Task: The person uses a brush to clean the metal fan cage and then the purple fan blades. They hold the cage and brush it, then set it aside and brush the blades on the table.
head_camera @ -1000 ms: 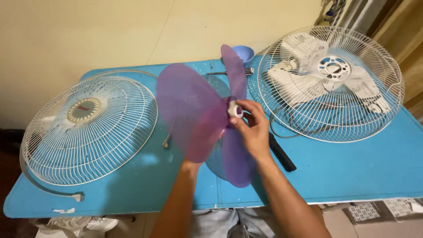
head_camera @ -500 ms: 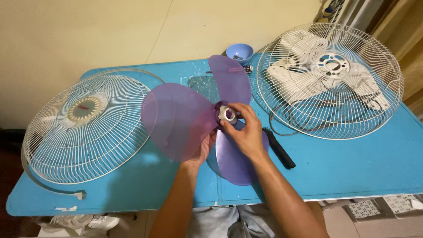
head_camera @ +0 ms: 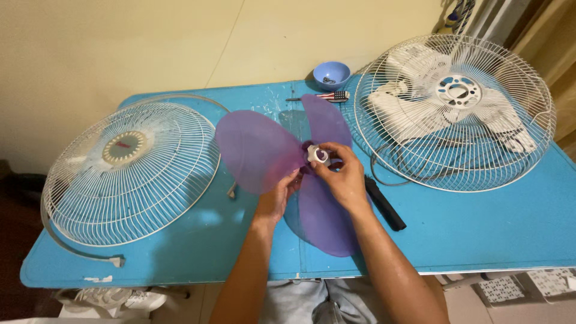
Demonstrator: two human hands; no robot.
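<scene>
1. White wire front grille (head_camera: 129,174) lies off on the left of the blue counter (head_camera: 480,234); the fan is apart, I judge, and nothing is rejoined.
2. My left hand (head_camera: 277,198) cups the purple blade (head_camera: 264,150) from beneath, fingers curled on it.
3. My right hand (head_camera: 342,177) pinches the white hub cap (head_camera: 318,155) at the blade's centre, above mid-counter.
4. The rear grille with motor (head_camera: 456,108) waits far right, bare of its blade.
</scene>
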